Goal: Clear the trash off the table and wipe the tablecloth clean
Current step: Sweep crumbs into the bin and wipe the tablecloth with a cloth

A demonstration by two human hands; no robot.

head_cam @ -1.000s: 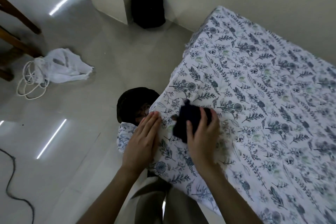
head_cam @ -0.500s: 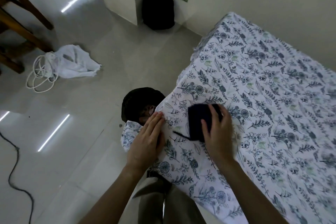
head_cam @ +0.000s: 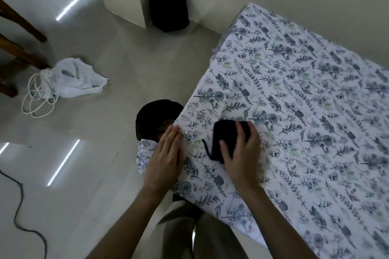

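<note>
Tablecloth (head_cam: 294, 101), white with a blue leaf print, covers the table and hangs over its near edge. At the near left corner the left hand (head_cam: 164, 160) lies flat on it, fingers straight and together, pressing the fabric down. Just to its right, the right hand (head_cam: 242, 157) grips a dark rag (head_cam: 225, 136) against the cloth, thumb at the near side and fingers curled over the top (a loose thread trails from the rag's left edge). Beyond the left fingertips, off the corner, a dark bin (head_cam: 153, 118) stands on the floor. Farther left lie a white bag (head_cam: 77, 78) and a cord (head_cam: 35, 101). A black backpack (head_cam: 168, 8) leans against the far wall.
</note>
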